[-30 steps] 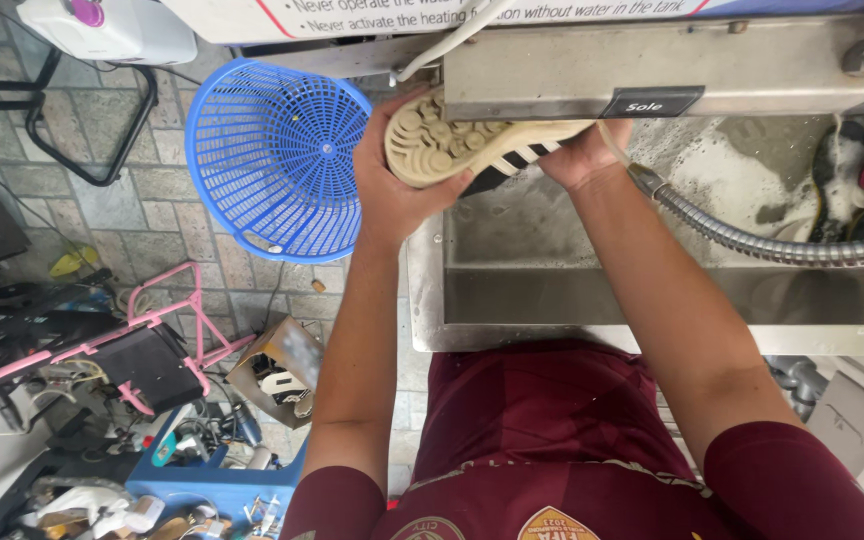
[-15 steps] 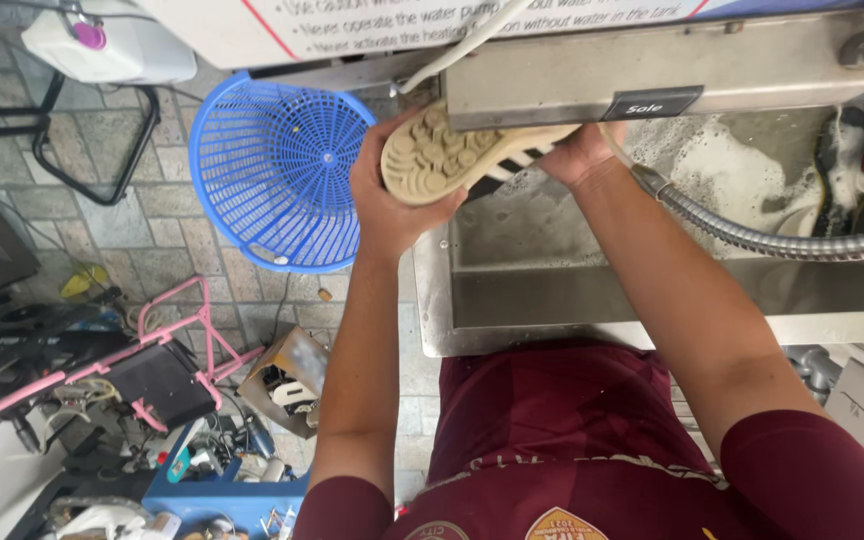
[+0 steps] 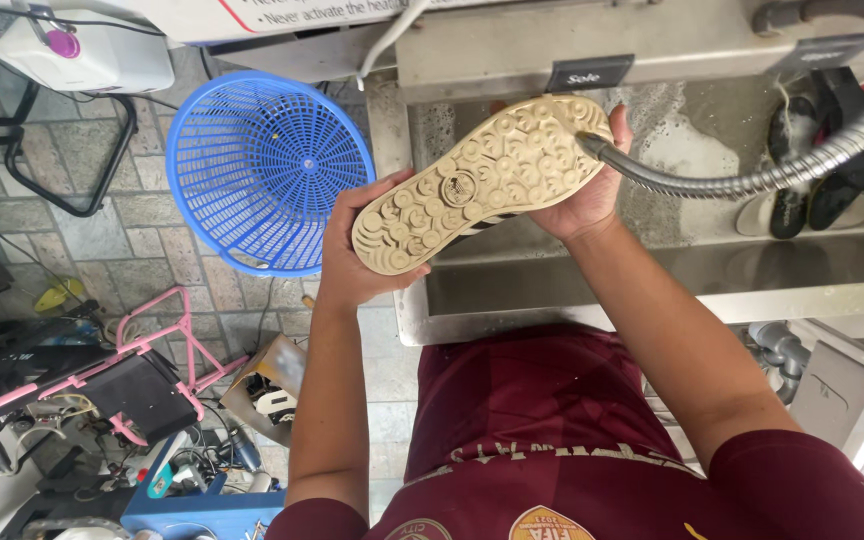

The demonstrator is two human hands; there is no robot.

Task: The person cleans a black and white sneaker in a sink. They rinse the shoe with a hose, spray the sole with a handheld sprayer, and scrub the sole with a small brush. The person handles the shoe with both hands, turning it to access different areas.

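Shoe (image 3: pixel 482 185), sole up, is held over the steel sink (image 3: pixel 552 290) (a blue basket (image 3: pixel 262 170) sits left of the sink). Left hand (image 3: pixel 357 255) wraps its fingers round the heel; right hand (image 3: pixel 587 195) grips the toe, beside the sink's metal hose (image 3: pixel 752 180).

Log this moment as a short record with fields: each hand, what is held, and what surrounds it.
left hand: grips the heel end of the shoe
right hand: supports the toe end
shoe: sole up, tan with round studs, tilted over the steel sink
hose: flexible metal hose ends at the toe of the sole
sink contents: foam, dark footwear at the right
beside sink: blue plastic basket on the paved floor
lower left: pink frame among clutter
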